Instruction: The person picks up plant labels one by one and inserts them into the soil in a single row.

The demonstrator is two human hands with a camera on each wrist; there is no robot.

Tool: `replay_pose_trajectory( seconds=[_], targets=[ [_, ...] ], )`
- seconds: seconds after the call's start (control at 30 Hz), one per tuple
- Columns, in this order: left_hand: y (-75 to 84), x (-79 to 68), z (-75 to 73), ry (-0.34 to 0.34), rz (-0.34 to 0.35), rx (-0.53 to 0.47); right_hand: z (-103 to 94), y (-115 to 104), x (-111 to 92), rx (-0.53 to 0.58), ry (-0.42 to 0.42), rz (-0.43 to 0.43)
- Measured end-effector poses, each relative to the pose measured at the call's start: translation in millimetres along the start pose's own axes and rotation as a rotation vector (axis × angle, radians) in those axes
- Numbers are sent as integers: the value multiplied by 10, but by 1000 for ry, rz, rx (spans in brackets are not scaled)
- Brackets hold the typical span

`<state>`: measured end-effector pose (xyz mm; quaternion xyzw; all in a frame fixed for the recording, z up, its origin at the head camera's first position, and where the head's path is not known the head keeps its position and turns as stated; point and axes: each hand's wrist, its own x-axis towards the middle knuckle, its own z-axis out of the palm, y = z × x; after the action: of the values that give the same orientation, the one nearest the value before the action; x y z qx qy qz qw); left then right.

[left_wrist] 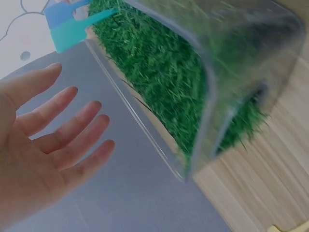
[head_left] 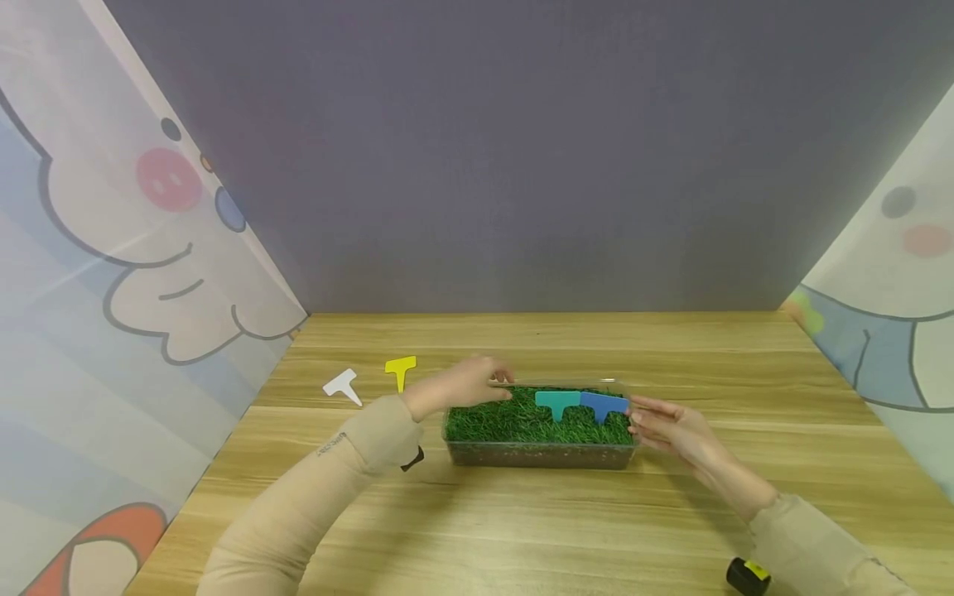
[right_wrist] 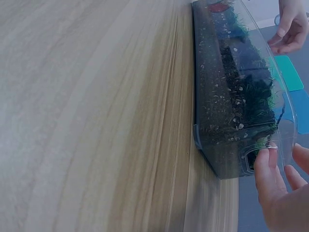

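A clear plastic box [head_left: 541, 456] of green grass [head_left: 495, 422] over dark soil stands on the table. Two T-shaped plant labels, one teal [head_left: 557, 399] and one blue [head_left: 605, 403], stick up side by side in its right half. My left hand [head_left: 465, 383] hovers over the back left of the grass, its fingers loosely spread and holding nothing. At the right end, my right hand [head_left: 681, 429] touches the box with extended fingertips. The right wrist view shows those fingertips [right_wrist: 263, 162] at the cut-out handle in the end wall, below the rim.
A white T-shaped label [head_left: 342, 384] and a yellow one [head_left: 401, 371] lie on the wooden table [head_left: 522, 530], left of the box. A grey panel [head_left: 522, 165] rises behind the table. Cartoon-printed cloth [head_left: 67, 372] hangs at both sides.
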<state>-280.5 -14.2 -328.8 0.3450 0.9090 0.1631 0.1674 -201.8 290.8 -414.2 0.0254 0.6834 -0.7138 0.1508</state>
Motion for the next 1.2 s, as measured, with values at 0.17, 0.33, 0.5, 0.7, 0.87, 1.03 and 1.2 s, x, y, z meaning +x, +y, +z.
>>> replay_pose_trajectory(
  seconds=[0.17,0.33,0.5,0.7,0.87,1.03,1.2],
  targets=[
    [-96,-80,-36,25,-10,-24,-6,-1,6,4,-4,-4],
    [-198,-163,-69,59,-27,-23,-6,5,0,7,-7,0],
    [-289,-252,-92,102,-42,19,-7,8,-4,5,-11,-5],
    [-430,-338,-92,127,-74,72,-5,8,-1,-1,-11,-5],
    [-598,-378,-94,164,-74,123,-6,8,0,9,-13,-7],
    [-737,-424,-101,182,-84,142,-8,15,6,22,-19,-7],
    [-867,-439,-108,202,-80,192,-4,13,10,34,-15,-7]
  ],
)
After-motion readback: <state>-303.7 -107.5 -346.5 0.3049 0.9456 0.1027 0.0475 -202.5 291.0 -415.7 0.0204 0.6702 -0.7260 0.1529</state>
